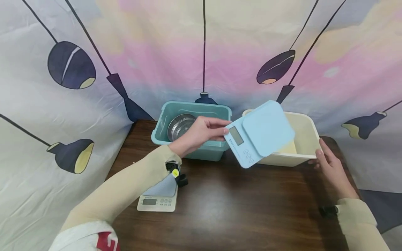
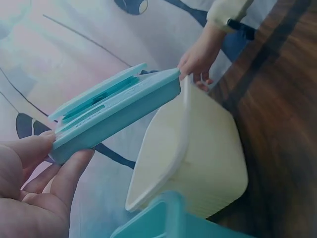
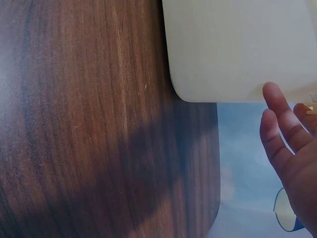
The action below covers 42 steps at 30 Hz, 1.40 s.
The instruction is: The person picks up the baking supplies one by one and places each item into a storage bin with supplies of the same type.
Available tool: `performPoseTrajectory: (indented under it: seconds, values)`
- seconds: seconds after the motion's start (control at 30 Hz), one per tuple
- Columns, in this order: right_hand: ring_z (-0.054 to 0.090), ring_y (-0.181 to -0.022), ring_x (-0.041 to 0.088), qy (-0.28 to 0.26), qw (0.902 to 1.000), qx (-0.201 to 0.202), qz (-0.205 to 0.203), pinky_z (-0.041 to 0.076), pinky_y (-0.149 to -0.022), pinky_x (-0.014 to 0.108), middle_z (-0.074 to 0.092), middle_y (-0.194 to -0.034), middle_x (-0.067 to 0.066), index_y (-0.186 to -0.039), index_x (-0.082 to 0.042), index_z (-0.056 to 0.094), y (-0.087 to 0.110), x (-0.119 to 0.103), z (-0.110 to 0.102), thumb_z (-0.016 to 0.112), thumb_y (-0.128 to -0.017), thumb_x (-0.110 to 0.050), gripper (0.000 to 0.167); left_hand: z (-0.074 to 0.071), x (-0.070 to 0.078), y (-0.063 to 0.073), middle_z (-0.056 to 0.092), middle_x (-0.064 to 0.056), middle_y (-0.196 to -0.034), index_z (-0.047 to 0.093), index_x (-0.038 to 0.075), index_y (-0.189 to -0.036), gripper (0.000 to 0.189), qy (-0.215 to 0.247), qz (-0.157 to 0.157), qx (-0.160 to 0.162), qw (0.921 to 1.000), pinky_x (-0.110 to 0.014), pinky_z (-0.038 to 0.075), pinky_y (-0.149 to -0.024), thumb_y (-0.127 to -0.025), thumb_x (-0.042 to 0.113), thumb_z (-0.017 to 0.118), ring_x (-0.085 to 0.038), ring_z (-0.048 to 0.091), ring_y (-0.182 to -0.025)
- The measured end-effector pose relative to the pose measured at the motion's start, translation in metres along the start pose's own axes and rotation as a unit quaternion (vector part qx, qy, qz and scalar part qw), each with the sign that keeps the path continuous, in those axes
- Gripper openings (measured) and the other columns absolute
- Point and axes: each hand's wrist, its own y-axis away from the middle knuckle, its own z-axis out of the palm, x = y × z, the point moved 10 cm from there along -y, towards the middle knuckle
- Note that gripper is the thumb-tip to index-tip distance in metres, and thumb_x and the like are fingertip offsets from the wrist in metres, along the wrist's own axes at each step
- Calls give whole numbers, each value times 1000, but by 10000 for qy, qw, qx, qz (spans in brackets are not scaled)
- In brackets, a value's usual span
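Left hand (image 1: 205,131) pinches a blue scale (image 1: 267,129), print (image 1: 233,143) illegible; right hand (image 1: 335,170) holds a cream bin (image 1: 284,160) beside a teal bin (image 1: 205,154).

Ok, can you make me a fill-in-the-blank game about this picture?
1. The blue scale is held in the person's ____ hand.
2. In the head view, the cream bin stands to the ____ of the teal bin.
3. The other scale lies on the brown wooden ____.

Missing words: left; right; table.
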Motion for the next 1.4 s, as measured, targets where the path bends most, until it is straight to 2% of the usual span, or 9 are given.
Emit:
performPoseTrajectory:
  seconds: [0.23, 0.43, 0.63, 0.73, 0.87, 0.97, 1.13, 1.4]
  values:
    - [63, -82, -6, 26, 10000, -17, 90, 54, -65, 12, 54, -111, -26, -169, -18, 13, 0, 2, 1, 42, -114, -26, 62, 4, 11, -48, 75, -17, -121, 71, 0, -131, 34, 51, 86, 147, 9998, -40, 64, -92, -97, 2, 73, -21, 77, -93]
    - [64, -83, -3, -25, 10000, -93, 12, 55, -65, 14, 55, -112, -26, -169, -19, 13, -1, 0, 4, 42, -114, -25, 62, 6, 8, -85, 74, -16, -124, 73, 1, -129, 32, -53, -47, 270, 9996, -36, 64, -91, -98, 6, 74, -21, 75, -95]
    - [65, -83, -3, 37, 9999, -95, 23, 55, -65, 15, 56, -110, -28, -169, -18, 13, -1, 1, 3, 42, -114, -25, 62, 23, 1, -116, 72, -21, -125, 70, -2, -132, 32, -181, -151, 109, 9997, -43, 61, -98, -100, 1, 68, -31, 74, -106]
    - [65, -83, -3, 56, 9999, -122, 106, 54, -65, 15, 55, -109, -28, -169, -19, 12, 0, 3, 3, 42, -114, -27, 63, 34, -5, -128, 72, -21, -124, 69, -3, -132, 32, -343, -254, 69, 9991, -43, 61, -99, -101, -1, 66, -32, 73, -108]
    - [65, -82, -2, 3, 9999, -90, 87, 54, -64, 15, 57, -103, -29, -169, -17, 13, 0, 4, 2, 42, -114, -25, 62, 49, -15, -142, 74, -19, -121, 71, -3, -129, 30, -553, -353, 160, 9977, -35, 64, -91, -100, -3, 66, -29, 74, -104]
    - [65, -82, -2, -36, 10000, -57, 50, 54, -64, 14, 58, -102, -29, -169, -17, 13, 0, 5, 0, 42, -114, -24, 62, 60, -22, -150, 75, -19, -118, 74, -4, -124, 26, -694, -316, 257, 9968, -29, 65, -82, -99, -5, 66, -28, 74, -101]
    - [65, -82, -2, -75, 10000, -36, 38, 54, -63, 15, 61, -98, -25, -169, -17, 14, 1, 4, 0, 42, -114, -23, 62, 76, -33, -160, 73, -22, -121, 73, -5, -123, 26, -1025, -151, 229, 9944, -27, 65, -82, -99, -7, 65, -30, 73, -105]
    - [64, -83, -1, -45, 10000, 1, 46, 54, -65, 14, 59, -103, -24, -169, -19, 14, 2, 5, 0, 43, -114, -23, 62, 90, -45, -166, 75, -17, -116, 77, -3, -118, 22, -1980, 47, 199, 9800, -20, 60, -69, -99, -4, 66, -22, 71, -89]
